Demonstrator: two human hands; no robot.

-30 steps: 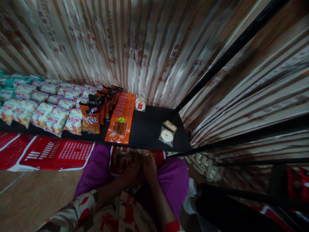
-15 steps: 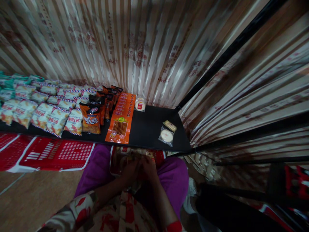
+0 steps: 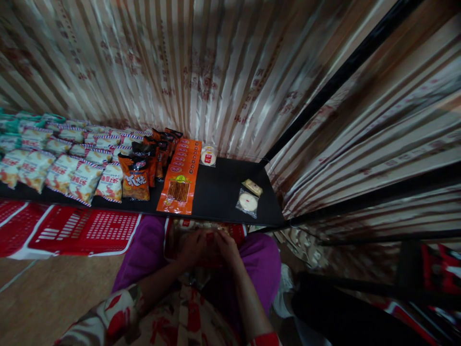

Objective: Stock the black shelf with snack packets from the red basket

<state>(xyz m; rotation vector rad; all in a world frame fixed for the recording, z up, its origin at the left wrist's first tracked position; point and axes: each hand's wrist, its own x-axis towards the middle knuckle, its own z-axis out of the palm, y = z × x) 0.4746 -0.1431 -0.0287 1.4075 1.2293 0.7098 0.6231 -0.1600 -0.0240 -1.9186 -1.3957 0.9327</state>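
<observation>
A red basket (image 3: pixel 240 233) with wrapped snacks in it stands between the knees, partly under the black shelf's front edge. Over it, my left hand (image 3: pixel 192 246) and my right hand (image 3: pixel 225 246) are close together, fingers curled in around a small packet with a red label (image 3: pixel 210 239). Dim light and the fingers hide most of that packet. Up on the shelf (image 3: pixel 219 192) lie a round white wrapped pastry (image 3: pixel 247 202), a yellowish wrapped bar (image 3: pixel 252 187) touching it, and a red-labelled round packet (image 3: pixel 208 156) at the back.
Left along the shelf are a flat orange snack packet (image 3: pixel 178 192), orange-black bags (image 3: pixel 136 178) and rows of white snack bags (image 3: pixel 84 181). Red baskets (image 3: pixel 88 230) sit below. Black frame bars (image 3: pixel 324 91) cross before a striped curtain (image 3: pixel 144 62). A person's dark-clothed leg (image 3: pixel 334 307) is at right.
Both hands have shifted slightly upward and opened a little apart, so the red label between them now shows. The snacks on the shelf have stayed in place.
</observation>
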